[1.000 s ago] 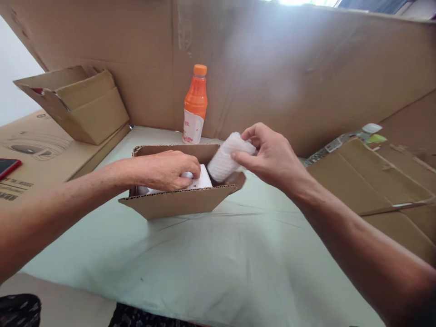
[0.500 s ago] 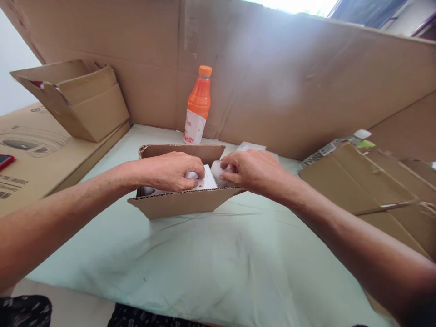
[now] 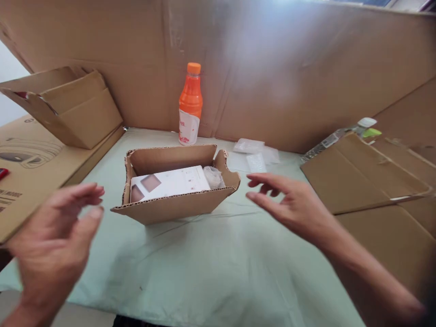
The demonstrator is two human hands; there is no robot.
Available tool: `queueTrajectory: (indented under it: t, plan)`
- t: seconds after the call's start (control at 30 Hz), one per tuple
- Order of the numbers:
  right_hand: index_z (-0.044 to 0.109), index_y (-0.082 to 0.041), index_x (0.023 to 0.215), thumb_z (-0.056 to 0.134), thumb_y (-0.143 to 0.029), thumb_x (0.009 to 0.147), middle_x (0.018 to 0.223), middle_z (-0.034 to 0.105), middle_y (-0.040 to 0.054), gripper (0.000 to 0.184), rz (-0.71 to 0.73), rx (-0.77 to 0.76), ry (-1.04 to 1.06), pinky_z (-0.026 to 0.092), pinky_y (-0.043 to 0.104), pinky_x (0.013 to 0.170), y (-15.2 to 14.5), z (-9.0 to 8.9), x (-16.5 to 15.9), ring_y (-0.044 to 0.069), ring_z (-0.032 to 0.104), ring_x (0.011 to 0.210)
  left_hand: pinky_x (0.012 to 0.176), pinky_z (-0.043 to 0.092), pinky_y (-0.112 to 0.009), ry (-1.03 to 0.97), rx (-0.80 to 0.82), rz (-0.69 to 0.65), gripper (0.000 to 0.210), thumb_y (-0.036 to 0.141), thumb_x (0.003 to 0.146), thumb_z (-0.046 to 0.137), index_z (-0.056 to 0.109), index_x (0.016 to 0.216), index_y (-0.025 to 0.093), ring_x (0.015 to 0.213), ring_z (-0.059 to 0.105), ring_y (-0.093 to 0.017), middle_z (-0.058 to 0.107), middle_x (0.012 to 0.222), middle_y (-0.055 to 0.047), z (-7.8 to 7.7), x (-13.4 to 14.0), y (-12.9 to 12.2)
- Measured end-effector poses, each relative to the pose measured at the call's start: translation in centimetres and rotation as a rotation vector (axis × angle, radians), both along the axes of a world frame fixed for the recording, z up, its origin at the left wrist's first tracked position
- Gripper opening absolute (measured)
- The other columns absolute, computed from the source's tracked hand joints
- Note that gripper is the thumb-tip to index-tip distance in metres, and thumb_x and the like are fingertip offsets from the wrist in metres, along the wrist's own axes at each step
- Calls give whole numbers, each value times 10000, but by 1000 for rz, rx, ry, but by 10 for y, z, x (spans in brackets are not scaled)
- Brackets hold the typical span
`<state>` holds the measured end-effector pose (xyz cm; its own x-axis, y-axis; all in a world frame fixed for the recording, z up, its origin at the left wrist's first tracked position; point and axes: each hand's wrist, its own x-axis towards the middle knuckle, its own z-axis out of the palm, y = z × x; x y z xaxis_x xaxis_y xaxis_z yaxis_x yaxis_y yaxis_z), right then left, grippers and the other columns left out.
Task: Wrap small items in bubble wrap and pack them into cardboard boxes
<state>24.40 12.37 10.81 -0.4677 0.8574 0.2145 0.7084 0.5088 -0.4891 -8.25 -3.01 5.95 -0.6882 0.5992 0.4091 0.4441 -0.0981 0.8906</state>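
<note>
An open cardboard box stands in the middle of the table. Inside it lies a white printed box with brown squares on its face, and beside that, at the right end, a clear plastic-wrapped bundle. My left hand is in the air left of the cardboard box, fingers and thumb apart, holding nothing. On the other side, my right hand hovers just right of the box, also empty, with thumb and fingers parted. Neither hand touches the box.
Behind the box stands an orange-capped bottle. Bubble-wrap pieces lie at the back. Another open carton rests on a large flat box at left. At right, a clear bottle leans behind more cardboard. A tall cardboard panel closes the back.
Both hands have come out of the cardboard box and moved apart, the left one to the left and toward me, the right one to the right. The white box and bundle now show inside.
</note>
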Motion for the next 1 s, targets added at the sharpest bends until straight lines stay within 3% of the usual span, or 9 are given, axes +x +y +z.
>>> queueTrajectory:
  t: [0.07, 0.17, 0.3, 0.4, 0.57, 0.63, 0.73, 0.87, 1.0]
  plan:
    - [614, -215, 1332, 686, -477, 852, 1143, 742, 91, 552, 54, -127, 71, 528, 322, 671, -3, -34, -6, 221, 688, 869, 1079, 510, -505, -176, -77, -102, 664, 395, 662, 863, 655, 1292, 368, 1145, 660, -283, 664, 1342, -4, -45, 5, -12]
    - [595, -209, 1224, 654, -433, 873, 1115, 725, 87, 421, 92, -169, 118, 548, 371, 772, -2, -69, -39, 239, 671, 927, 1063, 521, -454, -299, -171, -123, 564, 413, 732, 827, 645, 1244, 262, 1148, 645, -255, 673, 1272, -58, -82, 14, 3]
    - [565, -209, 994, 568, -365, 910, 938, 705, 70, 177, -44, -109, 107, 518, 355, 709, -6, -77, -44, 225, 645, 807, 965, 555, -350, -282, -108, -184, 435, 424, 766, 800, 651, 1119, 219, 1076, 638, -211, 688, 1097, -43, -80, 33, 42]
    - [548, -226, 870, 554, -394, 914, 845, 693, 64, 174, -210, -30, 108, 496, 334, 639, -31, -75, 12, 208, 634, 709, 938, 565, -336, -309, -141, -389, 398, 423, 797, 764, 654, 1119, 217, 1074, 655, -213, 701, 1113, -53, -74, 71, 57]
    - [537, -248, 731, 576, -567, 907, 659, 652, 49, 367, -585, 91, 59, 453, 345, 503, -101, -83, 120, 188, 561, 496, 918, 581, -358, -340, -263, -811, 356, 323, 873, 648, 659, 1223, 260, 1092, 680, -221, 700, 1227, -60, -68, 159, 86]
    - [565, -246, 790, 598, -583, 889, 708, 676, 67, 353, -714, 127, 100, 463, 343, 478, -119, -92, 143, 217, 617, 548, 922, 572, -357, -289, -261, -911, 346, 253, 846, 647, 691, 1188, 273, 1099, 665, -221, 705, 1206, -51, -65, 192, 114]
    - [591, -232, 1038, 612, -576, 880, 951, 725, 110, 379, -827, 82, 270, 517, 324, 483, -125, -111, 158, 260, 718, 748, 858, 569, -348, -244, -272, -850, 314, 207, 782, 698, 708, 1094, 243, 952, 647, -199, 674, 1093, -55, -70, 235, 157]
    - [558, -224, 1161, 651, -593, 868, 1034, 737, 118, 480, -774, -108, 438, 620, 392, 732, -113, -137, 168, 277, 743, 880, 744, 577, -323, -309, -321, -797, 492, 259, 839, 675, 544, 1308, 186, 774, 615, -153, 597, 934, -29, -93, 284, 189]
    - [471, -206, 1398, 669, -563, 876, 1269, 680, 161, 663, -708, -144, 540, 596, 453, 923, -86, -149, 184, 292, 712, 1074, 861, 575, -337, -326, -303, -868, 611, 251, 866, 661, 425, 1424, 170, 978, 650, -184, 621, 1124, -98, -107, 327, 206]
